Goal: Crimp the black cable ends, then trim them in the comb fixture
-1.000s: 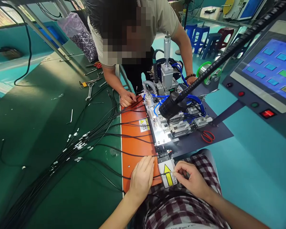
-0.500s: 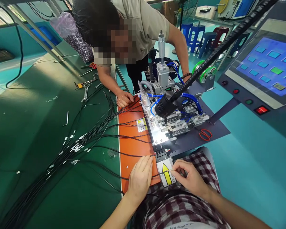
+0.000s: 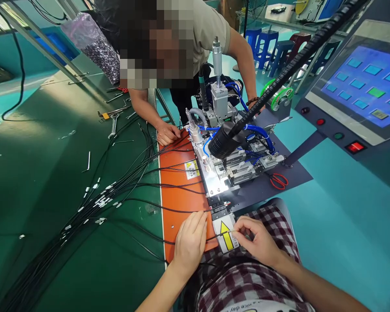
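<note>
My left hand (image 3: 189, 243) lies on the near end of an orange plate (image 3: 178, 190), fingers closed down on a thin black cable (image 3: 156, 236). My right hand (image 3: 255, 239) pinches the tip of that same cable over a white block with a yellow arrow label (image 3: 226, 235). Just beyond the block stands a small metal machine (image 3: 229, 160) with blue hoses and a black lamp head (image 3: 221, 143) shining on it. More black cables (image 3: 130, 186) run from the plate across the green mat to the left.
A person leans over from the far side, one hand (image 3: 167, 133) on the cables at the plate's far end. Red scissors (image 3: 278, 180) lie right of the machine. A control panel with a blue screen (image 3: 367, 86) stands at right. Wrenches (image 3: 112, 119) and metal bits lie on the green mat (image 3: 52, 173).
My hands hold the same cable in almost the same place. The view has shifted slightly, and the other person has leaned in a little lower.
</note>
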Motion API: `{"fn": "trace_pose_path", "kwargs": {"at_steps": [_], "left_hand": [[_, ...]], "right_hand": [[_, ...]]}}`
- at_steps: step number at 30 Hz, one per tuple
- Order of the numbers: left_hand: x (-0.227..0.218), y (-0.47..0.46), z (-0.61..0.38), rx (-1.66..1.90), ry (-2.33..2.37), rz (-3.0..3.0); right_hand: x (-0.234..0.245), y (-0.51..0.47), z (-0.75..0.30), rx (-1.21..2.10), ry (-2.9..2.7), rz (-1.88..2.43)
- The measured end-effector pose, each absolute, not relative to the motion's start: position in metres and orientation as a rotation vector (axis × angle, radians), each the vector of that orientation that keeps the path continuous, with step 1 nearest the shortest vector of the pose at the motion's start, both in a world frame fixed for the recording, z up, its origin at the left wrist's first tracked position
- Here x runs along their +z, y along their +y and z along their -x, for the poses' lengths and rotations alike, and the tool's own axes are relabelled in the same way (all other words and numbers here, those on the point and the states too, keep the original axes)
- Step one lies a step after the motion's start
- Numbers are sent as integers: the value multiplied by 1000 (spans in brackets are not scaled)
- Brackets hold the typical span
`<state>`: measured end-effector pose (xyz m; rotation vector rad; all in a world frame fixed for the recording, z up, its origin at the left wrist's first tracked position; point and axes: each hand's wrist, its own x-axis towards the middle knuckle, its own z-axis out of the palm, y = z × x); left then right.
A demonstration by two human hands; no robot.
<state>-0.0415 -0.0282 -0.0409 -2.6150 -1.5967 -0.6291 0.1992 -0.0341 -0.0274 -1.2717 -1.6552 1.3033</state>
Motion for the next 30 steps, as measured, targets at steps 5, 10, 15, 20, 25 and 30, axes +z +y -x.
{"fn": "trace_pose_path", "kwargs": {"at_steps": [5, 10, 15, 20, 25, 30], "left_hand": [[-36, -26, 41, -702, -1648, 2640], [13, -39, 32, -969, -1795, 2912], [47, -57, 15, -1018, -2040, 3464], [35, -56, -2, -1458, -2635, 3236], [31, -46, -21, -1842, -2692, 3053], [24, -39, -32, -1976, -2907, 2731]], "right_hand": [[-25, -35, -198, 1256, -1681, 1254], [-6, -44, -198, 1241, -1724, 1116], [12, -49, -198, 1313, -1707, 1018], [9, -50, -199, 1343, -1605, 1103], [-2, -51, -202, 1489, -1356, 1201], [-8, -51, -204, 1467, -1346, 1212]]}}
